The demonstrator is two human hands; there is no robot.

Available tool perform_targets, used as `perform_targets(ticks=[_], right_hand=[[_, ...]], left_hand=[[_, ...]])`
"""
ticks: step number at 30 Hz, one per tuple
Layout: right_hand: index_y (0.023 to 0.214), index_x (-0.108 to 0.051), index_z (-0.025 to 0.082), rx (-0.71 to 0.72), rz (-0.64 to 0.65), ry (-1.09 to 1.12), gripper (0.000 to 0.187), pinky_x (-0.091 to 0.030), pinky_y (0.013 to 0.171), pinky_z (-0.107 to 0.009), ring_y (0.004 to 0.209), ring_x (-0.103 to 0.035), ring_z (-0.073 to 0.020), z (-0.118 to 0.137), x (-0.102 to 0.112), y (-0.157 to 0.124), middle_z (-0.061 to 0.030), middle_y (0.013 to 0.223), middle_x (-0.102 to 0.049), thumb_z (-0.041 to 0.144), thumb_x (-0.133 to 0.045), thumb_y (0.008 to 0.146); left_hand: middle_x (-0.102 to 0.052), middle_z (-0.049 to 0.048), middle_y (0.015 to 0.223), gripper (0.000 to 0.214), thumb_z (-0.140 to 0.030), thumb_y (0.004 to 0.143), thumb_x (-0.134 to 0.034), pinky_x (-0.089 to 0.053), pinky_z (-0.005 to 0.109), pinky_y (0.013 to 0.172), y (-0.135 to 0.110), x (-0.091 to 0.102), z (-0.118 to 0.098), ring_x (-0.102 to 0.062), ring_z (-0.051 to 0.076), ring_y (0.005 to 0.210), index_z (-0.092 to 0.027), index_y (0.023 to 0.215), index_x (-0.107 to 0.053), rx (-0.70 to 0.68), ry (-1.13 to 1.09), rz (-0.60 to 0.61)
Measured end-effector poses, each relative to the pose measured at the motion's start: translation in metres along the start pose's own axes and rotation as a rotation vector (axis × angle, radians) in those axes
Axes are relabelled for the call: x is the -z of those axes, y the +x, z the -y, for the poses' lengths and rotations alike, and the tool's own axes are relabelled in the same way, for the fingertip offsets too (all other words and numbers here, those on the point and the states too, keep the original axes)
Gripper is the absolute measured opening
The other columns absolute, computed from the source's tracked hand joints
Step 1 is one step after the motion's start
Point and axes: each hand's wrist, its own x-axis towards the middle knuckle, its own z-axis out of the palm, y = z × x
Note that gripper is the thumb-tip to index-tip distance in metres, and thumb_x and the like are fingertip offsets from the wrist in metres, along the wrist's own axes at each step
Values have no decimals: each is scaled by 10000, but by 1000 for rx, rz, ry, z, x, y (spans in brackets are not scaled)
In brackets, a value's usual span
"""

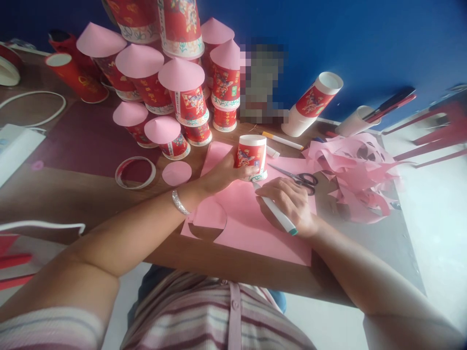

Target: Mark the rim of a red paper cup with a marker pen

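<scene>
My left hand (226,174) grips a red and white paper cup (251,156) that carries a printed picture and some green drawing near its lower rim. In my right hand (288,201) is a white marker pen (279,215) with a green end. Its tip points toward the cup's lower edge; whether it touches cannot be made out. Under both hands lies a pink paper sheet (270,243) with a round piece cut out at its left. Black-handled scissors (306,182) rest just beyond my right hand.
Cups with pink paper cones (181,75) are stacked at the back left. Pink paper scraps (359,165) heap at the right. A yellow marker (282,140), a tilted cup stack (317,99), a pen holder (359,120) and a tape roll (135,173) stand or lie around.
</scene>
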Motion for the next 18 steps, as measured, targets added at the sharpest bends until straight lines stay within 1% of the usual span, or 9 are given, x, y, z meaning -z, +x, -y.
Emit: perform_targets(ticks=[4,8,11,14,16,18], right_hand=[[1329,-735,245,-14,-19,9,345,-621,687,-339,752,-743,-197,0,1,-1,-7,957,-802,42,-729,1050],[1379,-738,271,-18,-107,8,401,-640,676,-345,742,-754,-200,0,-1,-2,4,941,-802,58,-750,1040],[1360,-742,270,-6,-168,-12,369,-665,686,-364,750,-774,-215,-1,-5,-2,-1,928,-805,72,-752,1048],[1321,-740,268,-28,-199,-8,301,-744,804,-423,868,-857,-258,-3,-5,-2,-31,981,-838,97,-733,1074],[1313,-737,281,-84,-178,22,288,-770,884,-454,995,-906,-288,-5,-3,-2,-44,1033,-860,107,-726,1083],[1310,-737,294,-143,-149,55,288,-777,924,-458,1111,-925,-306,-5,0,-4,-49,1075,-877,114,-733,1085]], left_hand=[[-843,109,1237,483,-567,974,-980,-663,368,893,-1,0,-1,-800,252,1066,-243,1269,-778,19,17,-14],[-849,123,1234,510,-572,946,-1000,-678,392,933,0,0,-2,-817,280,1110,-229,1259,-786,17,-7,-30],[-852,113,1200,522,-577,925,-1014,-681,393,942,2,-1,-3,-821,274,1098,-227,1237,-785,24,-49,-49],[-854,99,1163,487,-550,913,-1014,-677,388,963,3,-1,-6,-818,261,1088,-227,1194,-783,16,-86,-77],[-853,94,1151,451,-524,922,-991,-673,400,996,3,0,-7,-817,265,1103,-227,1193,-786,15,-90,-89],[-848,94,1143,416,-510,931,-964,-666,420,1030,2,0,-7,-815,273,1117,-225,1179,-790,19,-89,-83]])
